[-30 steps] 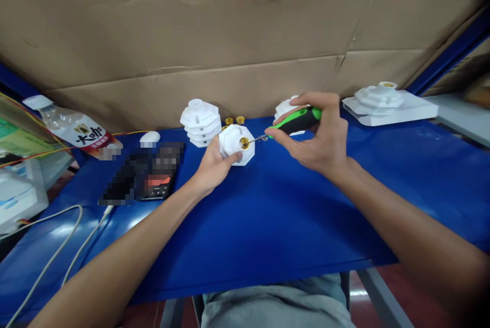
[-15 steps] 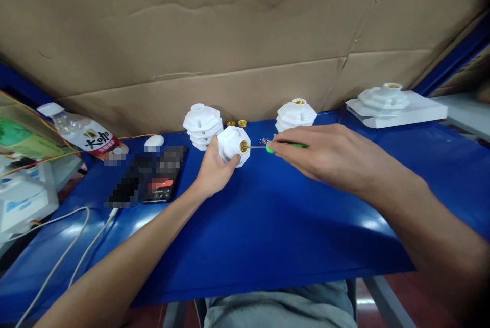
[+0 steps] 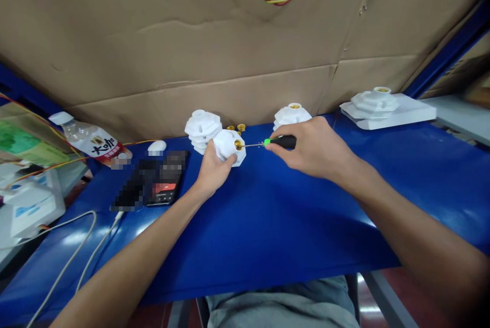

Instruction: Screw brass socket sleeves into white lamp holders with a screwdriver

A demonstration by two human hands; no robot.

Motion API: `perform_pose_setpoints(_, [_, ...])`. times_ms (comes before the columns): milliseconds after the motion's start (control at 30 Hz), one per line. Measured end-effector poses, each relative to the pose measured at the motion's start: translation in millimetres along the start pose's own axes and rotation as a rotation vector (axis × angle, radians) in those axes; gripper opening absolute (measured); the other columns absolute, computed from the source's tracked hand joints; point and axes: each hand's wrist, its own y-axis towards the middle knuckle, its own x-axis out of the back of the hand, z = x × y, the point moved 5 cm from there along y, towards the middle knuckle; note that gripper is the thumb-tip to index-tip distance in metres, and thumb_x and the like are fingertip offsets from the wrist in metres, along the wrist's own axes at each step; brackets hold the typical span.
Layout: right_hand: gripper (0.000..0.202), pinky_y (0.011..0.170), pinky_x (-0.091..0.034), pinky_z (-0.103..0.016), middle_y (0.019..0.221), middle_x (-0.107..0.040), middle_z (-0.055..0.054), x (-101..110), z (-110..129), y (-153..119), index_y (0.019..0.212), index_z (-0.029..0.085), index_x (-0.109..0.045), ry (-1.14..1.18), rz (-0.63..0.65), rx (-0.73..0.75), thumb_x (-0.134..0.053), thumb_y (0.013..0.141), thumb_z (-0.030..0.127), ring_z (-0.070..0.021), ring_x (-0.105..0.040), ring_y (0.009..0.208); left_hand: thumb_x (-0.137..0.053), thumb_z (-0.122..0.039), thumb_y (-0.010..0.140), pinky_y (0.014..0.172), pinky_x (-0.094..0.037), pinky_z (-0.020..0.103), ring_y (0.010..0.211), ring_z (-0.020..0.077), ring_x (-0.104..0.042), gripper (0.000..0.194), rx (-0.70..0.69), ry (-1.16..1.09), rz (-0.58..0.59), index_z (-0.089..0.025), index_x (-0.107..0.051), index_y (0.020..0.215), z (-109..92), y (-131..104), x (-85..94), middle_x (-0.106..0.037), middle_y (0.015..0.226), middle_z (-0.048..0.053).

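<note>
My left hand (image 3: 214,167) is closed on a white octagonal lamp holder (image 3: 225,145), tilted so that its brass-lined socket faces right. Between the thumb and fingers of my right hand (image 3: 306,145) is a screwdriver (image 3: 281,142) with a black and green handle. Its thin shaft reaches left into the socket; the tip is hidden inside. Just behind the held piece stands a stack of white lamp holders (image 3: 202,126), with small brass socket shells (image 3: 241,127) beside it. Another stack of lamp holders (image 3: 293,113) rises behind my right hand.
At the right, more lamp holders (image 3: 375,100) rest on a white box (image 3: 406,111). A drink bottle (image 3: 92,136), white mouse (image 3: 156,147) and phone (image 3: 168,177) lie left on the blue table (image 3: 260,236). A white cable (image 3: 94,246) runs over the left edge. Cardboard (image 3: 245,47) backs the table.
My right fingers have shifted on the screwdriver, showing more of its handle. The lamp holder remains in my left hand with the shaft in its socket. The camera view has moved slightly.
</note>
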Motion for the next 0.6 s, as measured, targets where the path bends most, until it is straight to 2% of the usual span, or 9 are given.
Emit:
perform_pose_setpoints(100, [0.005, 0.067, -0.054, -0.035, 0.081, -0.080, 0.000, 12, -14, 2, 0.089, 0.027, -0.079, 0.156, -0.030, -0.059, -0.079, 0.085, 0.030, -0.0222, -0.075, 0.071, -0.081, -0.021, 0.076, 0.110, -0.053, 0.063, 0.115, 0.0340, -0.071, 0.048, 0.147, -0.020, -0.006, -0.018, -0.061, 0.119, 5, 3, 3.6, -0.073, 0.120, 0.013])
perform_pose_setpoints(200, [0.009, 0.056, -0.053, -0.035, 0.071, -0.076, 0.002, 25, -39, 3, 0.088, 0.028, -0.075, 0.434, -0.067, -0.195, -0.082, 0.083, 0.030, -0.0196, -0.069, 0.056, -0.086, -0.025, 0.076, 0.108, -0.053, 0.061, 0.116, 0.0350, -0.071, 0.054, 0.250, -0.056, 0.057, -0.018, -0.062, 0.124, 6, 3, 7.0, -0.074, 0.124, 0.016])
perform_pose_setpoints(300, [0.015, 0.053, -0.052, -0.037, 0.078, -0.079, -0.003, 30, -62, 5, 0.088, 0.026, -0.080, 0.538, -0.224, -0.258, -0.089, 0.078, 0.034, -0.0206, -0.067, 0.058, -0.090, -0.032, 0.075, 0.107, -0.054, 0.060, 0.119, 0.0358, -0.071, 0.063, 0.285, -0.024, 0.147, -0.019, -0.064, 0.131, 4, 2, 9.7, -0.073, 0.131, 0.018])
perform_pose_setpoints(367, [0.019, 0.054, -0.053, -0.036, 0.083, -0.080, -0.004, 24, -69, 6, 0.088, 0.026, -0.081, 0.544, -0.322, -0.248, -0.092, 0.076, 0.035, -0.0212, -0.069, 0.063, -0.092, -0.039, 0.074, 0.103, -0.055, 0.059, 0.115, 0.0361, -0.072, 0.061, 0.219, 0.062, 0.228, -0.021, -0.069, 0.128, -1, 3, 9.9, -0.075, 0.128, 0.017])
perform_pose_setpoints(433, [0.021, 0.051, -0.052, -0.036, 0.075, -0.077, -0.004, 11, -72, 6, 0.087, 0.026, -0.078, 0.616, -0.350, -0.254, -0.090, 0.080, 0.042, -0.0213, -0.069, 0.059, -0.092, -0.049, 0.073, 0.095, -0.058, 0.056, 0.103, 0.0351, -0.074, 0.054, 0.115, 0.207, 0.300, -0.022, -0.075, 0.117, -6, 2, 9.4, -0.079, 0.116, 0.015])
perform_pose_setpoints(500, [0.025, 0.051, -0.056, -0.038, 0.067, -0.073, -0.002, -2, -70, 6, 0.086, 0.027, -0.072, 0.681, -0.340, -0.283, -0.088, 0.082, 0.046, -0.0232, -0.070, 0.055, -0.089, -0.058, 0.074, 0.084, -0.059, 0.051, 0.086, 0.0324, -0.073, 0.047, 0.019, 0.380, 0.336, -0.022, -0.079, 0.103, -10, 1, 9.3, -0.079, 0.097, 0.012])
perform_pose_setpoints(600, [0.028, 0.055, -0.063, -0.042, 0.071, -0.076, -0.002, -14, -64, 4, 0.087, 0.028, -0.065, 0.676, -0.302, -0.323, -0.087, 0.083, 0.046, -0.0277, -0.077, 0.060, -0.085, -0.065, 0.076, 0.077, -0.058, 0.046, 0.073, 0.0290, -0.068, 0.046, -0.105, 0.537, 0.325, -0.022, -0.081, 0.091, -15, -1, 9.1, -0.073, 0.077, 0.009])
